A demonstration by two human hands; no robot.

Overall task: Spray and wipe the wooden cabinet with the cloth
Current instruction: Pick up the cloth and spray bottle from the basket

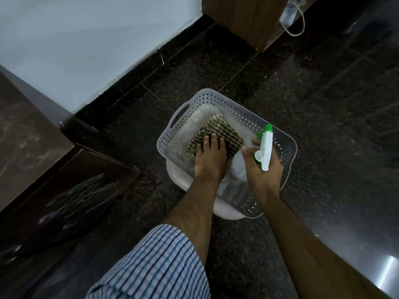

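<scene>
Person, seen from above: both forearms bare down to the left hand (210,156) and right hand (265,169); near left, a loosely creased white garment (155,266) checked with blue lines.

We lose the near part of the checked cloth (218,128) under the left hand (210,156), whose thumb we cannot make out. The right hand (265,173) covers the neck of the spray bottle (266,147), and the bottle's clear body blurs against the basket (172,134) wall. A white object (179,180) under the basket shows only its rim. The wooden cabinet (244,16) is cut off by the top edge — so is a blurred white device (288,14) beside it.
</scene>
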